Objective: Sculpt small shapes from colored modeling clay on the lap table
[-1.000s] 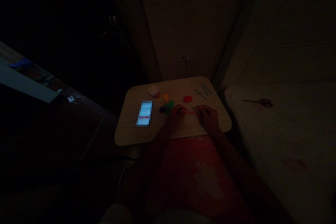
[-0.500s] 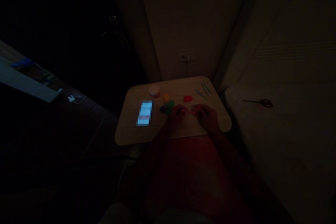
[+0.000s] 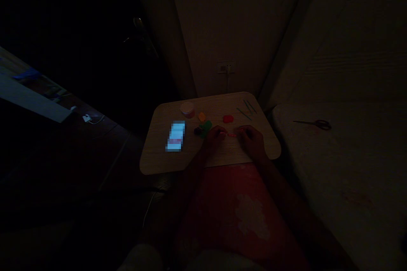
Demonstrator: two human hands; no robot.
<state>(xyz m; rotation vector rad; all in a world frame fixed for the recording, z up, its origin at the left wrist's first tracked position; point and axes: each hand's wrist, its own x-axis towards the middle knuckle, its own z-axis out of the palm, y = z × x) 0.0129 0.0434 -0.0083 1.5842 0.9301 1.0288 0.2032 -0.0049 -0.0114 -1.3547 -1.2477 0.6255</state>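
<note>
Between my two hands stretches a thin pink strip of what looks like modelling clay (image 3: 232, 135), low over the small wooden table (image 3: 159, 163). The fingers of my left hand (image 3: 215, 136) are closed on the strip's left end. At its other end, the fingertips of my right hand (image 3: 253, 139) are pinched together on it. Just beyond the strip lies a flat red clay piece (image 3: 228, 119). Left of my left hand are green clay lumps (image 3: 206, 125), a dark lump (image 3: 197, 131) and an orange piece (image 3: 202, 117). The dim light hides finger detail.
A lit phone (image 3: 175, 136) lies on the table's left side, and a small round tub (image 3: 187, 109) stands behind it. Several thin green sticks (image 3: 244, 114) lie back right. Scissors (image 3: 322, 125) rest on a pale surface to the right. A wall socket (image 3: 226, 67) holds a plug.
Both hands keep nearly the same place, with small shifts of the fingers along the pink strip. The things on the table have not moved.
</note>
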